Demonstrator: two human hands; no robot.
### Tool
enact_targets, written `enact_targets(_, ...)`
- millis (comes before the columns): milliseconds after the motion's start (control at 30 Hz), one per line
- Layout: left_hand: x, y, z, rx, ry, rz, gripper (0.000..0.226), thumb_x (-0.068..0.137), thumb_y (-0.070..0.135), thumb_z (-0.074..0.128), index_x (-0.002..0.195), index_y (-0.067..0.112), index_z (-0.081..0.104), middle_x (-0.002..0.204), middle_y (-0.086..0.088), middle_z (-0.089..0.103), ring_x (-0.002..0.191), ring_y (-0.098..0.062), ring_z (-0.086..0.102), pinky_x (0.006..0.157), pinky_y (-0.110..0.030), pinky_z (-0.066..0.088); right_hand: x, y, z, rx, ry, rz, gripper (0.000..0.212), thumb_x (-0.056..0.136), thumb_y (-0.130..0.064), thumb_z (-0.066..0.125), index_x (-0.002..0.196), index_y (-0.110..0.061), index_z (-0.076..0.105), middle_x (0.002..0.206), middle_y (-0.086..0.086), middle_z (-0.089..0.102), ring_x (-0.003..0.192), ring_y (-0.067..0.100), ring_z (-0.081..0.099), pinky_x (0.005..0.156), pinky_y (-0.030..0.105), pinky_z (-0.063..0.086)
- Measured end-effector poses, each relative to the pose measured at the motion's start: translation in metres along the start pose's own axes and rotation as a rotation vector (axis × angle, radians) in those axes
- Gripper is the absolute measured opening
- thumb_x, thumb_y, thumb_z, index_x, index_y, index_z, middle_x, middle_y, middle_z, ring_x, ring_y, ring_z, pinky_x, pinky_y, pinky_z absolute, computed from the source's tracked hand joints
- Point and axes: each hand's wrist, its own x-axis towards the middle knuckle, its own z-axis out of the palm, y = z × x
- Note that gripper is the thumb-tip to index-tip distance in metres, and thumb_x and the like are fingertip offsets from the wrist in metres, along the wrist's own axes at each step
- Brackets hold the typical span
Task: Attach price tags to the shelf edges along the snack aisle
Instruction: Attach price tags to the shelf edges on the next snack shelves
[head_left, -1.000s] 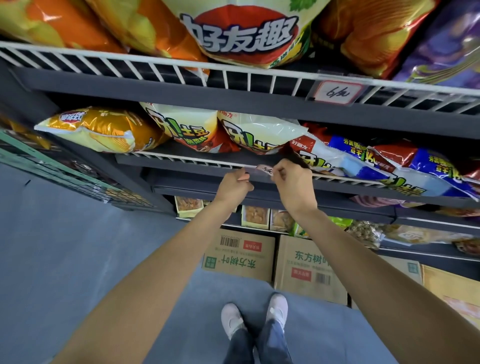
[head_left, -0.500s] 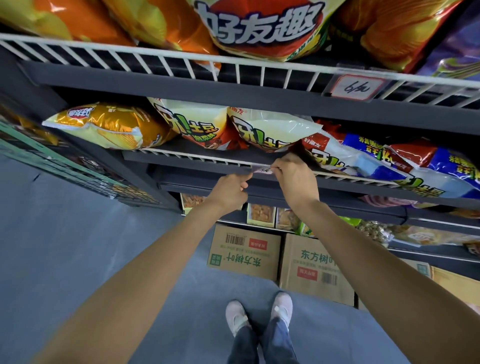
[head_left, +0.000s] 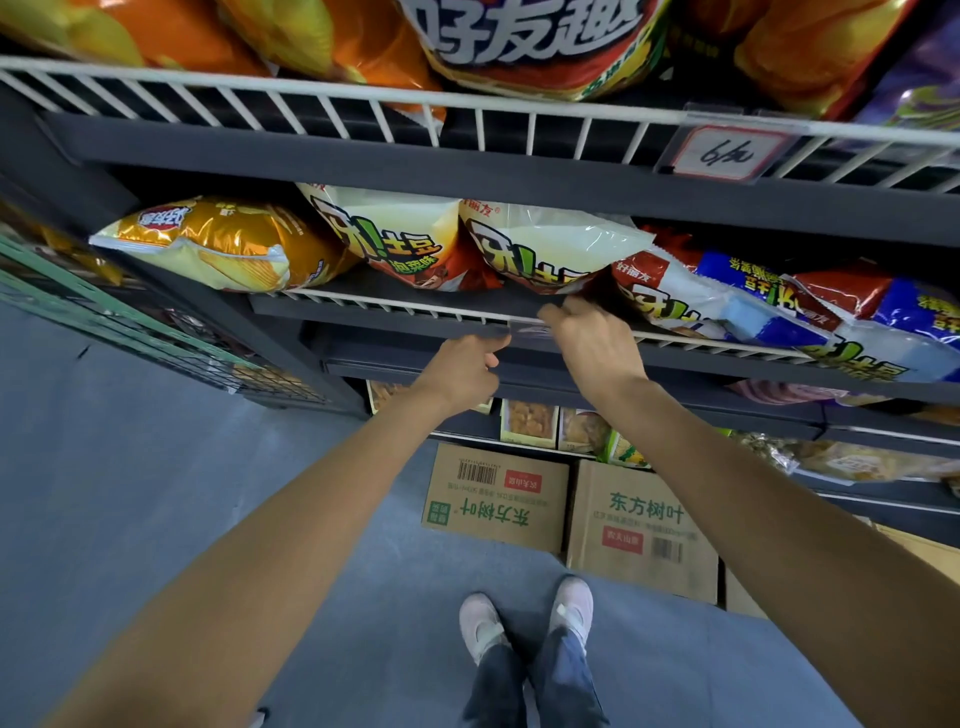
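While one white handwritten price tag in a clear holder (head_left: 727, 154) already hangs on the white wire rail of the top shelf (head_left: 363, 111), a second one is mid-attachment on the white wire front edge of the middle dark grey shelf (head_left: 395, 307). The small pale price tag (head_left: 527, 329) sits at that edge between both hands, mostly hidden, detail unreadable. Left hand (head_left: 460, 371) is loosely curled with one finger extended to touch the tag's left end; right hand (head_left: 592, 345) has fingers bent over the tag and rail, appears to be pinching it, though the contact is hidden. Whether it has clipped on yet I cannot tell. Judged early: no tags visible in front of the gold chip bag (head_left: 218, 244) or the blue-and-red bags (head_left: 831, 312), nor on the lower shelves (head_left: 883, 431).
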Motion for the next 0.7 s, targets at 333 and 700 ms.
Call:
enact_targets(333, 0.002, 0.003, -0.002, -0.016, 0.026, 0.007, 0.058, 0.086, -0.002, 0.044, 0.139, 0.021, 0.044, 0.124, -0.007, 0.06, 0.11, -0.022, 0.056, 0.083, -0.019, 0.042, 0.002, -0.002, 0.01, -0.037, 0.059, -0.056, 0.043, 0.07, 0.011, 0.065, 0.109, -0.006, 0.062, 0.106, 0.015, 0.059, 0.095, 0.033, 0.059, 0.059, 0.036, 0.045)
enact_targets(700, 0.003, -0.001, 0.007, -0.06, 0.076, 0.035, 0.059, 0.085, 0.0, 0.043, 0.14, 0.023, 0.043, 0.119, -0.006, 0.062, 0.111, -0.024, 0.056, 0.077, -0.023, 0.045, -0.003, -0.003, 0.02, -0.078, 0.161, -0.058, 0.045, 0.032, 0.004, 0.085, 0.068, -0.012, 0.064, 0.06, 0.005, 0.057, 0.048, 0.023, 0.054, 0.041, 0.018, 0.023)
